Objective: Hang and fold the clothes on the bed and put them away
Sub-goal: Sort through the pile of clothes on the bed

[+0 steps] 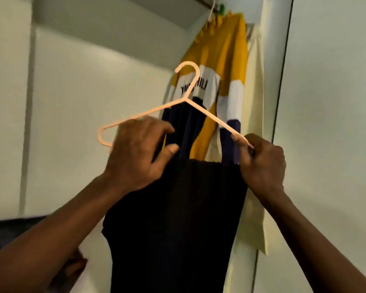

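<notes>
Fingers [241, 144] of the right hand [262, 163] pinch the right tip of the hanger [185, 99]. The left hand [140, 153] curls over its left arm at mid-frame. The black garment [178, 218] drapes over the bar, lower centre. Looks like the hanging step. Next the hook needs lifting to the upper right, beside the yellow shirt [220, 45] and cream garment [256, 102]. One held hanger, one black garment, two hung.

Left grip [135, 151] curled, right grip [262, 163] pinching, both raised

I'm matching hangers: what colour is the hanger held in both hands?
Pale peach-pink; the hanger shows best in the head view.
</notes>
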{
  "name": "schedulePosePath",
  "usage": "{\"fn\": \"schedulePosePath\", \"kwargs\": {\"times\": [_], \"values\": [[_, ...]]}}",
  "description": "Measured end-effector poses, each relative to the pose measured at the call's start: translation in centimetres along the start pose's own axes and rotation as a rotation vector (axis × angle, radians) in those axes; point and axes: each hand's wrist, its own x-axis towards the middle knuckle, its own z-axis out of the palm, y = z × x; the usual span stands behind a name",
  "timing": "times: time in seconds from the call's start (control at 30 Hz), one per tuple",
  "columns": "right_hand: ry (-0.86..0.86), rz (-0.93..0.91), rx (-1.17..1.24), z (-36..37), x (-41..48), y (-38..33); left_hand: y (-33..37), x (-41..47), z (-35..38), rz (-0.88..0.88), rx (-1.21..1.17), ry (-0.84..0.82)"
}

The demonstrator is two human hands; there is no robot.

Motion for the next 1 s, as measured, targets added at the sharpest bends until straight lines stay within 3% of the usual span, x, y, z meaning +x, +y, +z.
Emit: {"fn": "schedulePosePath", "kwargs": {"times": [0.1, 0.27, 0.47, 0.7, 0.83, 1.0], "values": [[0.064, -0.063, 0.009, 3.3, 7.2, -0.6, -4.4, 4.6, 3.7, 0.001, 0.053, -0.199], [0.128, -0.150, -0.094, 5.9, 16.8, -0.5, -11.5, 11.6, 7.9, 0.040, 0.146, -0.045], [0.196, -0.131, -0.297, 5.6, 28.7, -2.5, -15.1, 21.7, 13.1, 0.030, 0.135, 0.017], [0.377, -0.069, -0.433, 4.9, 40.1, -5.2, -12.5, 30.6, 18.4, -0.003, -0.123, 0.174], [0.382, -0.080, -0.509, 6.8, 42.6, -6.5, -10.7, 32.8, 20.9, -0.052, -0.395, 0.051], [0.344, -0.162, -0.636, 10.6, 42.5, -6.6, -9.6, 31.2, 23.2, -0.029, -0.457, -0.080]]}}
